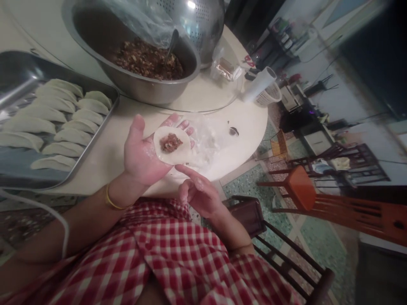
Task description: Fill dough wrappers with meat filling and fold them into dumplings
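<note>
My left hand (143,152) lies palm up over the table edge, fingers spread, with a round dumpling wrapper (172,145) resting on them. A dab of minced meat filling (171,142) sits in the wrapper's middle. My right hand (199,192) hovers just below the wrapper, floury, its forefinger stretched toward the wrapper's lower rim and the other fingers curled; it holds nothing that I can see.
A metal tray (95,140) of several folded dumplings stands at the left. A big steel bowl (143,87) of minced filling with a spoon sits behind, a colander (199,21) beyond it. A plastic sheet with wrappers (208,142) lies by my hands. Wooden chairs (318,199) stand at the right.
</note>
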### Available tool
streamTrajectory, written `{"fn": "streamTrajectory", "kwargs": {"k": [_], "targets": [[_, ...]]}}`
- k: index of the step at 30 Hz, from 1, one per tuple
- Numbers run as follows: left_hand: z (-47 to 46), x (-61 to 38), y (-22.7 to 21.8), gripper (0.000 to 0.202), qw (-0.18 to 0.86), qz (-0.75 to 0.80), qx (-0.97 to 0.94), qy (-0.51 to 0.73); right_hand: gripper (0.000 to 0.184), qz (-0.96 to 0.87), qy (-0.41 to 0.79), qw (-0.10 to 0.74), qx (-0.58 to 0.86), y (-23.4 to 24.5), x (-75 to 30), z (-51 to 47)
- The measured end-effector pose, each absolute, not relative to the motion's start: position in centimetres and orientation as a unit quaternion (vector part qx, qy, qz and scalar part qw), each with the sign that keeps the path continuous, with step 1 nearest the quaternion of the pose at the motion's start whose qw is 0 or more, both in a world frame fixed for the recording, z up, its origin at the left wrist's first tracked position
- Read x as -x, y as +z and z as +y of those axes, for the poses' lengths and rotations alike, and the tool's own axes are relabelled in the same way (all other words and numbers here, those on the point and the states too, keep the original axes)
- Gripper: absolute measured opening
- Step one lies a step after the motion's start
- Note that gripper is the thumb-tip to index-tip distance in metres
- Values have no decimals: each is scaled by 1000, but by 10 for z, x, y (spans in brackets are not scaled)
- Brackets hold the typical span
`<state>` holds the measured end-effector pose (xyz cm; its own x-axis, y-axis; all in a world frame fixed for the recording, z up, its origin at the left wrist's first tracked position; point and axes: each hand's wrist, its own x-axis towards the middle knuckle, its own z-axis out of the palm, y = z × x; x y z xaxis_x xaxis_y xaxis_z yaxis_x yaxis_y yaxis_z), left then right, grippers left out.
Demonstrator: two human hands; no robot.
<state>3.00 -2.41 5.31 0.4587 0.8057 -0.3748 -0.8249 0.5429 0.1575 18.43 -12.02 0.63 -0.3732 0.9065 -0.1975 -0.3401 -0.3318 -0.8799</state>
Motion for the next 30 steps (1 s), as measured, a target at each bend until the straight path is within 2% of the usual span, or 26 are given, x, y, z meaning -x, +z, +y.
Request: {"fn": "streamTrajectory", "kwargs": {"k": [2,5,7,9,15,19,24,27,30], "targets": [[-23,-29,52,69,854,204,22,478,46,-482,624,463,406,6,-189,-123],[-23,-30,53,70,866,205,26,455,44,-690,283,490,451,8,-192,-120],[-25,-32,54,70,877,205,31,434,53,-784,50,433,443,8,-193,-113],[-27,-33,56,71,885,206,38,416,53,-822,-77,370,427,8,-194,-106],[-28,-35,62,67,879,245,58,406,50,-821,-126,368,419,-1,-210,-103],[-32,-37,61,57,898,248,29,361,39,-831,-140,343,414,-8,-219,-98],[-36,-38,53,55,929,204,-18,309,23,-821,-220,374,371,4,-214,-89],[-38,-39,48,59,929,211,-41,302,12,-822,-229,398,338,11,-209,-87],[-40,-40,45,64,924,219,-62,306,9,-819,-238,415,317,7,-208,-87]]}}
